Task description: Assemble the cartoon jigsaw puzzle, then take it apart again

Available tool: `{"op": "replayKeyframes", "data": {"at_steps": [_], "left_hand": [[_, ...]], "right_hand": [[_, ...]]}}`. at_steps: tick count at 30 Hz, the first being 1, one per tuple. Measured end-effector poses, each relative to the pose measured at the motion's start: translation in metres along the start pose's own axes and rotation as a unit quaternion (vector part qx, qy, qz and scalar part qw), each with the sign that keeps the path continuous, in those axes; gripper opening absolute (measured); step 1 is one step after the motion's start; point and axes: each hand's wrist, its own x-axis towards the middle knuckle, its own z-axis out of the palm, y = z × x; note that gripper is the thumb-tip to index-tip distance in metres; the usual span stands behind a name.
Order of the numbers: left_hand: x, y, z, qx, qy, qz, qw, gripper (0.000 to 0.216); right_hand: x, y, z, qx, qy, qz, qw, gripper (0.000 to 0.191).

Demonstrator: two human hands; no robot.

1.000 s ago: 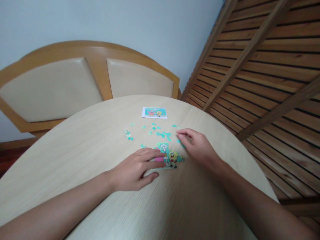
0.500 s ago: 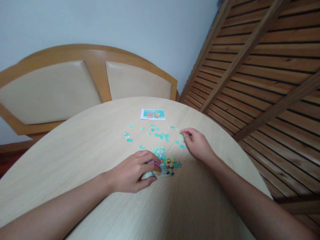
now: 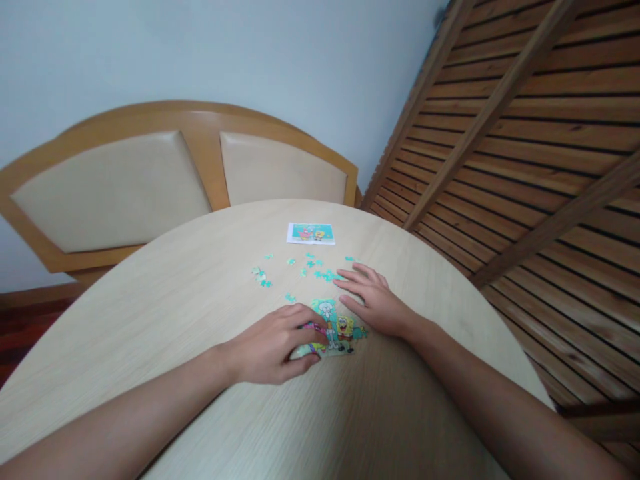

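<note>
A partly built cartoon jigsaw puzzle [image 3: 334,325] lies on the round pale wooden table [image 3: 210,313]. My left hand [image 3: 277,343] rests on the puzzle's left edge with its fingers curled and fingertips pressing the pieces. Flat on the table just right of the puzzle lies my right hand [image 3: 373,300], fingers stretched out toward the loose pieces. Several loose turquoise pieces [image 3: 320,272] are scattered beyond the puzzle. A small reference picture [image 3: 311,233] lies farther back.
A wooden bench back with two cream padded panels [image 3: 150,180] curves behind the table. To the right runs a slatted wooden wall [image 3: 525,147]. A few stray pieces [image 3: 261,276] lie left of the main scatter.
My right hand left the far-right loose pieces, came back toward the puzzle and flattened with its fingers spread. My left hand stayed curled on the puzzle's left edge.
</note>
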Motion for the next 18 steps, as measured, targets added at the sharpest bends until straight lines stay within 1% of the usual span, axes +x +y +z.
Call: {"op": "replayKeyframes", "data": {"at_steps": [5,11,14,18], "left_hand": [[-0.0002,-0.0008,0.002,0.002,0.0,0.001,1.0,0.024],[-0.0008,-0.0014,0.0036,0.006,0.001,-0.004,1.0,0.024],[-0.0011,-0.0011,0.0035,0.007,-0.001,-0.005,1.0,0.025],[-0.0014,-0.0006,0.0026,0.004,0.0,-0.004,1.0,0.025]], "right_hand": [[-0.0005,-0.0043,-0.0045,0.022,-0.033,-0.047,0.998,0.04],[0.0002,-0.0073,-0.0058,0.033,-0.063,-0.07,0.995,0.035],[-0.0003,-0.0069,-0.0061,0.025,-0.067,-0.078,0.994,0.035],[-0.0015,-0.0061,-0.0057,0.008,-0.054,-0.073,0.996,0.034]]}}
